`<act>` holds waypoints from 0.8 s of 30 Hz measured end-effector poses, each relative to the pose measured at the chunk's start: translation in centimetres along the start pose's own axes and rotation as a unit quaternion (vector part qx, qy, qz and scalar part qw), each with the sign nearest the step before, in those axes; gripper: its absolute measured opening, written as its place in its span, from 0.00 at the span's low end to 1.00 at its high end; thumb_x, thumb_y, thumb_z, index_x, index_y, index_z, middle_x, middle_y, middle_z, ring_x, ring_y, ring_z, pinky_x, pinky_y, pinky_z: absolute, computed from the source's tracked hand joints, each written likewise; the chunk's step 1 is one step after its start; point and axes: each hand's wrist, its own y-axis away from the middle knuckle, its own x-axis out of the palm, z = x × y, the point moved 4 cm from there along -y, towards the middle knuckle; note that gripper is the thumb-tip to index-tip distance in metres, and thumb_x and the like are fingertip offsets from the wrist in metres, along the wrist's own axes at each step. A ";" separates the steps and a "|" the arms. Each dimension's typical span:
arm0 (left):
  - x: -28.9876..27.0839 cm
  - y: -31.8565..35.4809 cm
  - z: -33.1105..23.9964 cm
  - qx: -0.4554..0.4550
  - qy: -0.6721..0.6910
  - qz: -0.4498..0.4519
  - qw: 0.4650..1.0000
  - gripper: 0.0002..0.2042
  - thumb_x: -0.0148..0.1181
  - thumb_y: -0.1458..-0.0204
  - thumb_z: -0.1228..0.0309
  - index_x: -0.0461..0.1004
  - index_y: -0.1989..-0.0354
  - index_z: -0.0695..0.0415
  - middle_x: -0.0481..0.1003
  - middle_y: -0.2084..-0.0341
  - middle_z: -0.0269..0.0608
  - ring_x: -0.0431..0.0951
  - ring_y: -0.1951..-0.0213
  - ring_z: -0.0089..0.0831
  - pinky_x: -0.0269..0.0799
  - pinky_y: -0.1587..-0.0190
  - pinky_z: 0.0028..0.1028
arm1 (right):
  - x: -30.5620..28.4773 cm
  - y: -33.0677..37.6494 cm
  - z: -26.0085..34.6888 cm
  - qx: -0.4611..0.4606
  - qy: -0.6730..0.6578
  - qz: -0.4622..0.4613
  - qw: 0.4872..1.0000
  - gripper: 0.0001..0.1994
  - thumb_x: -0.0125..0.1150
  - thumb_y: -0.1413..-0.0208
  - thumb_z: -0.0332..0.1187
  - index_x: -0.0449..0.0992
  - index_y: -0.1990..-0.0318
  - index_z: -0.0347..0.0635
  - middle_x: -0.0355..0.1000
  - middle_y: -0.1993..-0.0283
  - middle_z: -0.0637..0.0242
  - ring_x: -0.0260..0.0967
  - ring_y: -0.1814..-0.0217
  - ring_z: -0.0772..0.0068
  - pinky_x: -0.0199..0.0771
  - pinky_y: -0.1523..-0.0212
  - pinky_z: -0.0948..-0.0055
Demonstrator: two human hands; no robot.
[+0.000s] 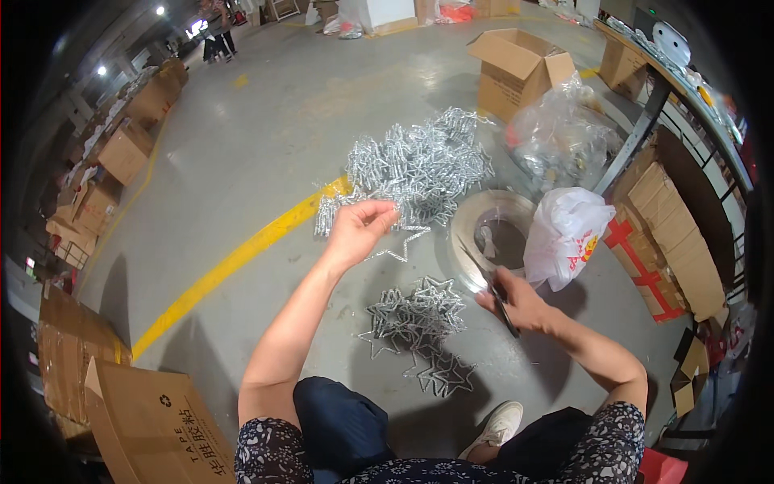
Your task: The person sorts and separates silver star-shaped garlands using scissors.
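My left hand (359,228) is raised over the floor, its fingers pinched on the top of a silver tinsel star (401,244) that hangs below it. My right hand (516,300) grips a pair of scissors (488,284) whose blades point up and left toward the star. Below both hands lies a small heap of silver stars (419,332) on the grey floor. A larger pile of silver stars (419,165) lies farther away, beyond my left hand.
A round metal ring or coil (477,219) lies on the floor by a white plastic bag (567,232). A clear bag (562,137) and an open cardboard box (520,68) stand behind. Boxes line the left (125,153) and right (669,234). A yellow floor line (234,262) runs diagonally.
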 end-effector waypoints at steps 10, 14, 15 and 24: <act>2.4 1.3 -2.3 0.092 -0.145 0.008 0.985 0.09 0.61 0.50 0.73 0.79 0.60 0.59 0.77 0.70 0.40 0.77 0.69 0.27 0.71 0.66 0.25 | -1.2 -2.3 3.4 0.010 0.140 -0.092 0.986 0.26 0.58 0.51 0.58 0.73 0.64 0.39 0.71 0.71 0.58 0.71 0.67 0.57 0.70 0.64 0.63; 3.1 2.0 -3.6 0.182 -0.211 -0.026 0.960 0.09 0.63 0.52 0.74 0.80 0.62 0.58 0.76 0.71 0.38 0.76 0.71 0.34 0.70 0.67 0.29 | -0.9 -2.6 3.7 -0.008 0.153 -0.118 0.981 0.26 0.59 0.51 0.57 0.73 0.65 0.39 0.70 0.71 0.58 0.71 0.68 0.56 0.70 0.65 0.63; 3.1 2.3 -4.0 0.239 -0.234 -0.052 0.941 0.09 0.63 0.53 0.74 0.80 0.62 0.57 0.76 0.71 0.37 0.75 0.70 0.36 0.70 0.66 0.30 | -0.8 -2.7 3.8 -0.020 0.153 -0.135 0.979 0.25 0.60 0.51 0.56 0.72 0.66 0.39 0.70 0.72 0.58 0.71 0.68 0.56 0.70 0.66 0.62; 3.7 3.4 -4.9 0.423 -0.341 -0.121 0.831 0.13 0.66 0.60 0.77 0.78 0.63 0.53 0.74 0.68 0.32 0.73 0.64 0.32 0.62 0.58 0.31 | -0.8 -2.7 3.8 -0.117 0.171 -0.218 0.954 0.20 0.64 0.52 0.49 0.69 0.69 0.40 0.68 0.72 0.59 0.69 0.72 0.55 0.68 0.71 0.60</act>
